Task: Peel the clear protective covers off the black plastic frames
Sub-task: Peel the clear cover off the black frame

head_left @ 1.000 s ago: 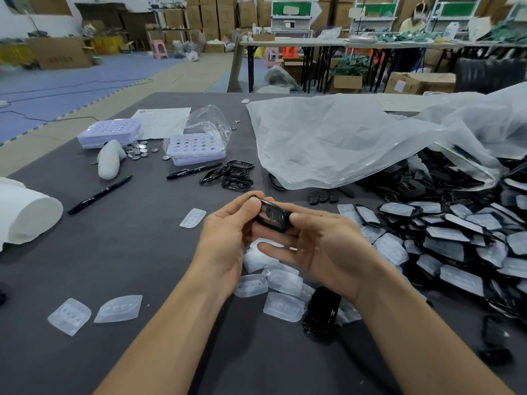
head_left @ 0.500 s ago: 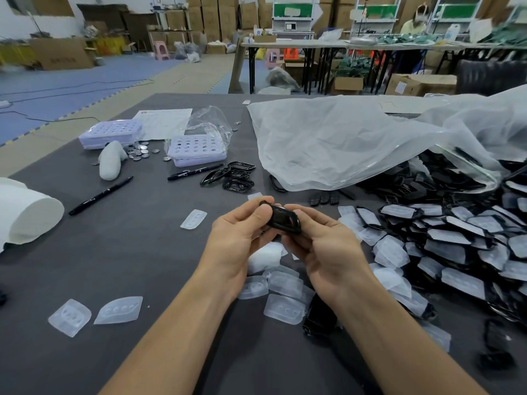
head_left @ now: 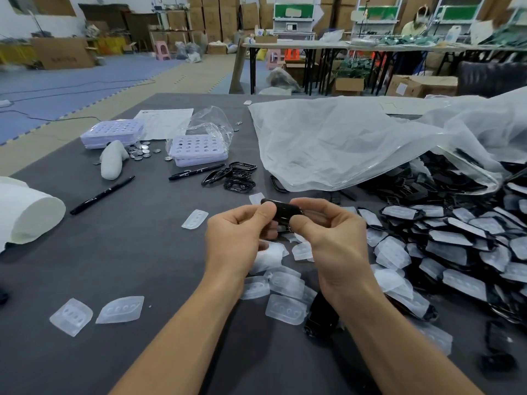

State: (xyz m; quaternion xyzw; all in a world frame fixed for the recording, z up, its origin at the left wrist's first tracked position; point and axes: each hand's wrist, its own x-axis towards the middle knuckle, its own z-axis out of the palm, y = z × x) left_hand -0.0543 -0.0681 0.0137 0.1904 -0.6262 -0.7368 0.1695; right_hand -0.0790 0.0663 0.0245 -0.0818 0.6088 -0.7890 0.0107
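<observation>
Both hands were raised just above the table (head_left: 128, 266). The left hand (head_left: 239, 238) gripped one end of a black frame (head_left: 285, 210), thumb pressed on top, fingers curled beneath. The right hand (head_left: 333, 240) pinched the other end, thumb and forefinger closed on the near edge, the other fingers folded under. The frame hung between the two hands, roughly level, with its long side running left to right.

My reading: the left hand served as anchor so the right could pick at an edge of the clear cover (whether a corner had lifted I could not tell, since the film barely showed against the glossy black).

Directly below the hands lay a litter of peeled covers (head_left: 285, 283), probably let fall where the work was done to save a reach. A dark piece (head_left: 322, 317) lay partly hidden by the right wrist.

To the right, a heap of covered frames (head_left: 456, 243) spilled from a big plastic bag (head_left: 342, 143), close to the right hand, likely the supply. Beyond the hands, a few bare frames (head_left: 236, 176) sat beside a marker pen (head_left: 196, 172), apart from the heap, presumably the finished lot.

Judging by the size of the heap, the job was far from done.
</observation>
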